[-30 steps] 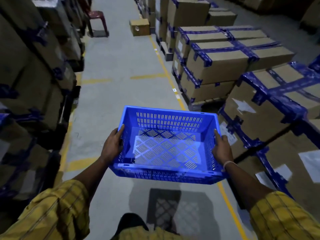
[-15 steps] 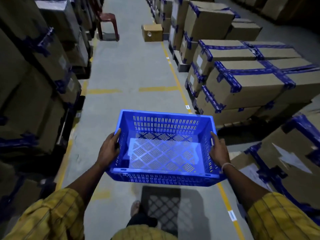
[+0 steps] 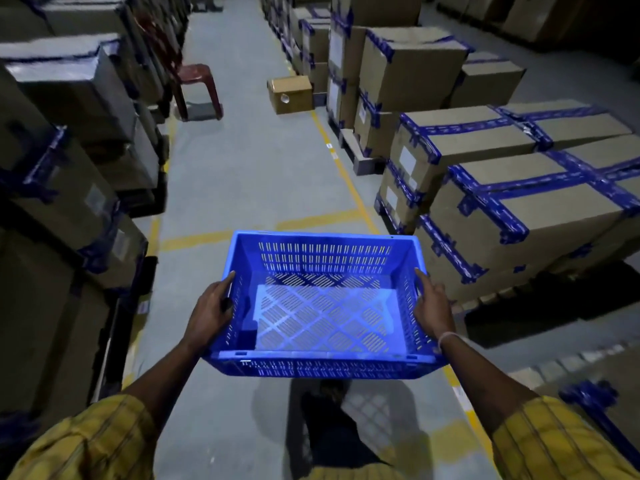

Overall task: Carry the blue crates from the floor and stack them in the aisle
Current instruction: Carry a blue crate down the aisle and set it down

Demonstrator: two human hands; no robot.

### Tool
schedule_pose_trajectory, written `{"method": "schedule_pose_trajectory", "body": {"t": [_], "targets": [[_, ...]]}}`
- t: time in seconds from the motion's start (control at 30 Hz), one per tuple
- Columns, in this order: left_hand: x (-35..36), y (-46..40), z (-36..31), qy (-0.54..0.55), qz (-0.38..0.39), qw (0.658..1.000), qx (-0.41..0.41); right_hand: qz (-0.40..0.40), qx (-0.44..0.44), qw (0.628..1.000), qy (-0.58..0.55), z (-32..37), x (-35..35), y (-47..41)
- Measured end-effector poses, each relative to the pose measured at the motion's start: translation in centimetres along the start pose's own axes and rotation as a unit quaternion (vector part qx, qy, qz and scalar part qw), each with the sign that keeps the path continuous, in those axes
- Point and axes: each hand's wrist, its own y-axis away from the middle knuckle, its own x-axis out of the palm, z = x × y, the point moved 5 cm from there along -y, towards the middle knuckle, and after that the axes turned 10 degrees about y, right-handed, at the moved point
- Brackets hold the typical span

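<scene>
The blue plastic crate with slotted walls [image 3: 322, 306] was up in the air above the grey aisle floor [image 3: 249, 174]. The left hand [image 3: 211, 311] gripped the crate's left wall, and the right hand [image 3: 433, 311] gripped its right wall. Beyond the crate stood a red plastic stool [image 3: 197, 88].

Both forearms are bare below yellow sleeves with a thin dark check pattern: the left sleeve [image 3: 86, 441] and the right sleeve [image 3: 554, 445] end well behind each hand. A thin pale band [image 3: 448, 337] encircles the wrist directly behind the right hand [image 3: 433, 306]. The left hand [image 3: 211, 311] wears nothing.
</scene>
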Motion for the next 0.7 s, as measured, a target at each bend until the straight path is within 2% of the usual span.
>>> {"method": "schedule_pose_trajectory", "body": {"t": [0.33,0.53,0.7], "targets": [[-2.5,-24.6,3.2,0.028,-0.042,0.999,-0.014,0.000,-0.045,0.999,0.027,11.4,0.6,-25.9],[-5.6,-37.0,5.8,0.028,-0.082,0.995,-0.051,0.006,-0.056,0.997,0.048,19.1,2.1,-39.3],[-7.7,-48.7,11.4,0.047,-0.074,0.995,-0.052,-0.003,-0.059,0.997,0.055,26.1,6.0,-50.0]]}}
